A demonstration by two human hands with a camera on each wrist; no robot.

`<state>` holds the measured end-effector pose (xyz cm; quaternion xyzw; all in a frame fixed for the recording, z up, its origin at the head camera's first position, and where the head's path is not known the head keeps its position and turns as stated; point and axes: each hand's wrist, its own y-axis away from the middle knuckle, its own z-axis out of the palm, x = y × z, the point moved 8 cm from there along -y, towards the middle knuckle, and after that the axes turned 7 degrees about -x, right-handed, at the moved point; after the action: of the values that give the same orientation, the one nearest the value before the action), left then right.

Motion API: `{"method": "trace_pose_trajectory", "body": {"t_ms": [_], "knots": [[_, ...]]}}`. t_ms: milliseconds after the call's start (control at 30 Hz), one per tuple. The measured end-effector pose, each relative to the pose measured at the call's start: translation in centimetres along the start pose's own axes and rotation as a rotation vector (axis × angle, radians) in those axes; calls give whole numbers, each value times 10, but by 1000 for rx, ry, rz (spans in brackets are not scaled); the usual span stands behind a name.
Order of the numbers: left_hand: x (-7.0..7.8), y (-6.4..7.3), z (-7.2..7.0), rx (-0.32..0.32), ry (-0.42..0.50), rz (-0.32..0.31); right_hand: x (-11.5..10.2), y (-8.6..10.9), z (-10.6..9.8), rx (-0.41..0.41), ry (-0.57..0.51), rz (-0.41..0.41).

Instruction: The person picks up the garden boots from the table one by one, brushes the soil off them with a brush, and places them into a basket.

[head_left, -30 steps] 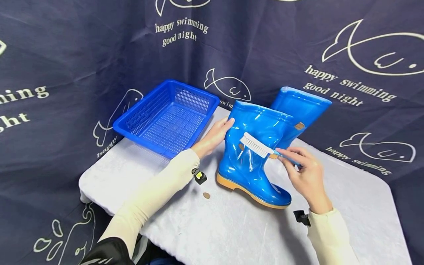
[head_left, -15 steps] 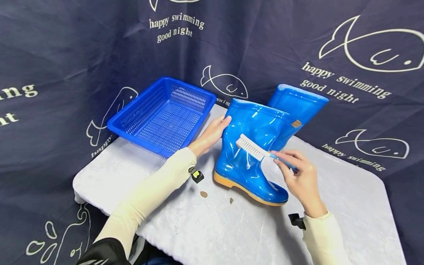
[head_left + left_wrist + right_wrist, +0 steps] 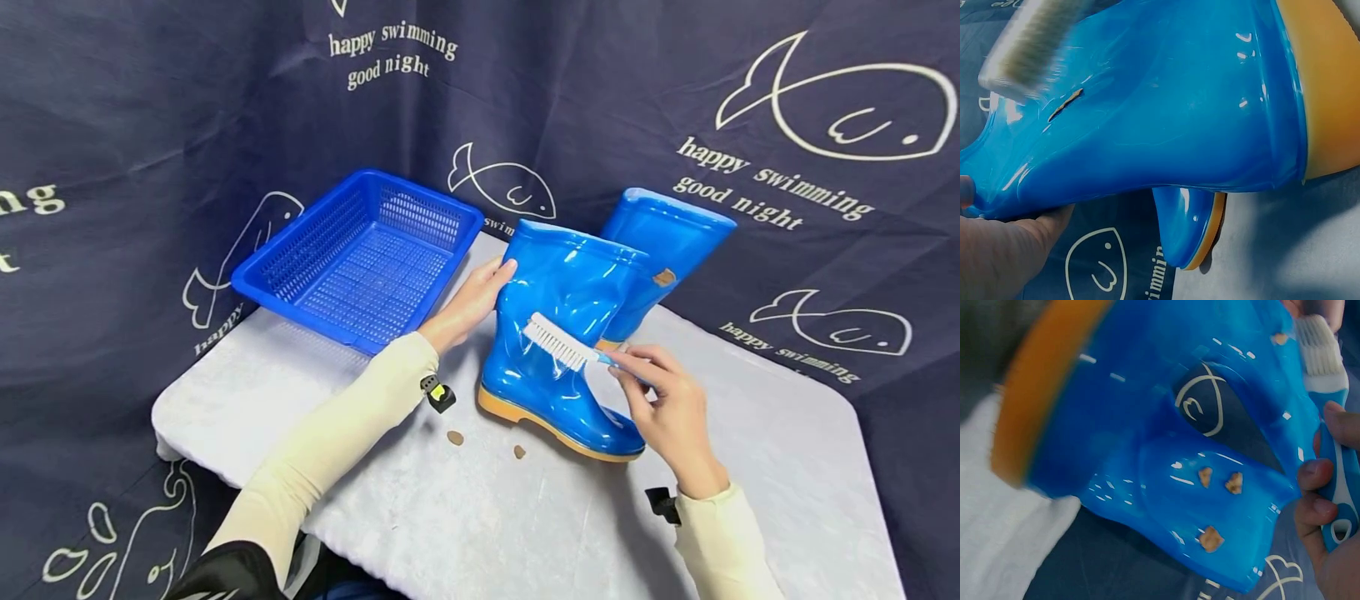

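Note:
A blue rain boot [image 3: 562, 258] with an orange sole stands on the table, toe toward the front right. My left hand [image 3: 469, 305] grips the back of its shaft, thumb on the near side, other fingers mostly hidden. My right hand [image 3: 667, 408] holds a scrubbing brush [image 3: 558, 342] by its blue handle, its white bristle head against the boot around the ankle. A thin brown bit [image 3: 1066, 105] clings to this boot in the left wrist view. Behind stands a second rain boot [image 3: 667, 233], bearing several brown bits [image 3: 1212, 539] in the right wrist view.
A blue perforated basket [image 3: 300, 315] stands at the back left, near my left forearm. Two brown flakes [image 3: 455, 437] lie on the white-covered table [image 3: 450, 525] before the boot. A dark printed curtain [image 3: 600, 92] hangs behind the table.
The brush has slid down the boot toward the ankle. A second brown flake now lies on the table; a brown patch seen earlier beside the brush no longer shows. My left hand keeps its grip.

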<state>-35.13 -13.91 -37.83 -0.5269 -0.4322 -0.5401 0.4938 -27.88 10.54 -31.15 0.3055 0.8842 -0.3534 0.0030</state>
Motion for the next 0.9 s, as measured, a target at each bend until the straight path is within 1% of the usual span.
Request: {"method": "trace_pose_trajectory", "body": {"t_ms": [67, 133, 267, 400, 467, 600, 700, 833, 900], "knots": [[1, 0, 1, -2, 9, 3, -1, -3, -7, 48, -13, 0], [2, 1, 2, -3, 28, 11, -2, -6, -9, 71, 8, -4], [3, 3, 1, 3, 64, 21, -1, -7, -1, 33, 62, 14], [3, 2, 2, 7, 62, 37, 1, 2, 1, -7, 64, 49], [4, 1, -1, 23, 55, 45, 2, 5, 2, -15, 58, 53], [3, 2, -4, 39, 53, 43, 2, 7, -2, 8, 22, 58], [3, 3, -3, 41, 46, 34, 1, 4, -4, 35, 12, 75], [4, 3, 1, 34, 42, 28, 0, -2, -3, 52, 40, 78], [3, 2, 3, 23, 37, 20, 0, -2, 1, 36, 52, 71]]}}
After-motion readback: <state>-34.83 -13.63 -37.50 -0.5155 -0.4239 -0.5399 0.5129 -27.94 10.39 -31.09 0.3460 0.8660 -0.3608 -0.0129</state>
